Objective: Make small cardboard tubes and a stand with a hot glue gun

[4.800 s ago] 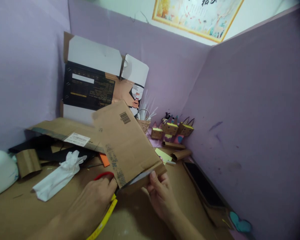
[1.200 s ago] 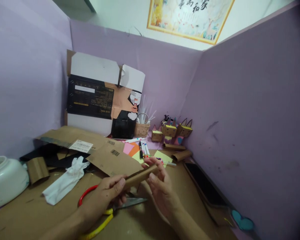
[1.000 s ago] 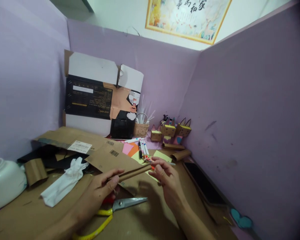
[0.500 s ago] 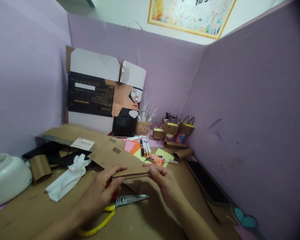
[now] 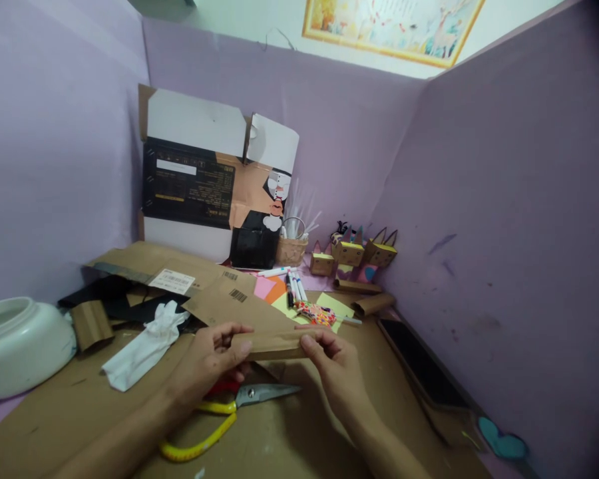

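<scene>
A narrow folded strip of brown cardboard point(image 5: 275, 346) is held level above the table between both hands. My left hand point(image 5: 219, 356) pinches its left end, thumb on the near face. At the other end, my right hand point(image 5: 332, 356) grips it with the thumb in front and fingers behind. Below the strip lies a pair of scissors point(image 5: 252, 394) with yellow and red handles, blades pointing right; my left hand partly covers the handles. A small cardboard scrap point(image 5: 272, 370) shows just under the strip.
Flattened cardboard point(image 5: 239, 299) and a white glove-like cloth point(image 5: 144, 349) lie left, beside a white pot point(image 5: 24, 352). Markers point(image 5: 295, 286), coloured paper and cardboard cat figures point(image 5: 349, 254) stand farther back. A dark tablet-like slab point(image 5: 424, 362) rests along the right wall.
The cardboard strip has rolled in my hands, so more of its broad face shows. Both hands keep hold of its ends. The whole view has shifted slightly.
</scene>
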The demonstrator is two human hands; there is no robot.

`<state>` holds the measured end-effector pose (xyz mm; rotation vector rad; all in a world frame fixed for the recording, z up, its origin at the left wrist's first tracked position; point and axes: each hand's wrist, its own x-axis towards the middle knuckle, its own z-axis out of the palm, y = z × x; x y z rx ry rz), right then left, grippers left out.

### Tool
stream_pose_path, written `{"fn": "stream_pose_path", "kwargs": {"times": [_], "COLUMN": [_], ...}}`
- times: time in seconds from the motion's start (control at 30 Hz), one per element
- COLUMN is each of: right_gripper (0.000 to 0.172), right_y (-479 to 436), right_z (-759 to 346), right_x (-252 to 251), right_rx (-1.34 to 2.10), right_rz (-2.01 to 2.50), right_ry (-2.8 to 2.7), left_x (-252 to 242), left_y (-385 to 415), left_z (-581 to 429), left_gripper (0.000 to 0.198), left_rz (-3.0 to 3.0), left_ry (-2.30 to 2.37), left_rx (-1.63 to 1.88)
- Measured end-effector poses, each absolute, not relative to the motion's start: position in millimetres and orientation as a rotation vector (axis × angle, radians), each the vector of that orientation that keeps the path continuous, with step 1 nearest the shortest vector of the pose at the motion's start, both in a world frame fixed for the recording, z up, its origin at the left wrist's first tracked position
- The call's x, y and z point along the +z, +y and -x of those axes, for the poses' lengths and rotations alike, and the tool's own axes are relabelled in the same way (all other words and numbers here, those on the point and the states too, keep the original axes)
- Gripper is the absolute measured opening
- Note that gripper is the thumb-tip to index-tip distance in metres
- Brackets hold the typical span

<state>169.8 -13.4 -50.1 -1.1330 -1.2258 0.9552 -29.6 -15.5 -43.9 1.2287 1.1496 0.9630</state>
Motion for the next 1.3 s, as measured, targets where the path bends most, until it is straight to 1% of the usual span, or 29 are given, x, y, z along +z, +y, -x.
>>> {"fn": "stream_pose_path", "kwargs": {"times": [0.1, 0.17, 0.37, 0.43, 0.6, 0.73, 0.8, 0.9, 1.07, 1.17, 1.27, 1.3], "right_gripper": [0.013, 0.014, 0.028, 0.03, 0.021, 0.012, 0.007, 0.009, 0.02, 0.023, 0.024, 0.025], "right_y": [-15.7, -16.6, -15.6, -14.3, -13.8, -16.3, -16.6, -14.4, -8.7, -4.1, 3.1, 5.6], "right_z": [-168.3, -168.1, -169.4, -169.8, -167.7, -165.3, -165.8, -168.4, -175.0, -183.0, -194.6, -198.3], "right_x": [-49.6, -49.3, -46.8, -48.3, -57.5, -60.8, -58.7, -55.0, -56.9, -53.3, -43.0, -39.6], "right_rx": [0.951, 0.964, 1.147, 1.214, 1.215, 1.108, 1.039, 1.017, 1.25, 1.219, 1.101, 1.087], "right_rz": [1.128, 1.125, 1.123, 1.149, 1.142, 1.126, 1.131, 1.14, 1.114, 1.083, 0.987, 0.935], "right_ry": [-1.245, -1.26, -1.271, -1.244, -1.155, -1.129, -1.133, -1.14, -1.125, -1.085, -0.796, -0.71], "left_x": [-43.5, -42.4, -37.9, -37.7, -45.1, -44.3, -40.0, -36.8, -42.8, -36.9, -28.0, -27.3], "left_y": [-15.9, -16.8, -16.6, -17.2, -19.4, -21.4, -22.2, -21.1, -12.2, -5.7, 2.6, 5.8], "left_z": [28.0, 27.0, 24.8, 23.7, 17.4, 10.6, 8.5, 9.0, 25.1, 46.2, 68.4, 73.5], "left_gripper": [0.045, 0.04, 0.041, 0.041, 0.035, 0.019, 0.014, 0.018, 0.034, 0.044, 0.041, 0.043], "left_rz": [-1.348, -1.368, -1.337, -1.335, -1.327, -1.321, -1.305, -1.257, -1.151, -1.163, -1.133, -1.094], "left_ry": [1.234, 1.278, 1.317, 1.323, 1.373, 1.385, 1.356, 1.309, 1.187, 1.111, 1.327, 1.448], "left_rx": [0.93, 0.929, 0.984, 0.999, 1.022, 1.032, 1.037, 1.042, 1.018, 0.961, 1.038, 0.961]}}
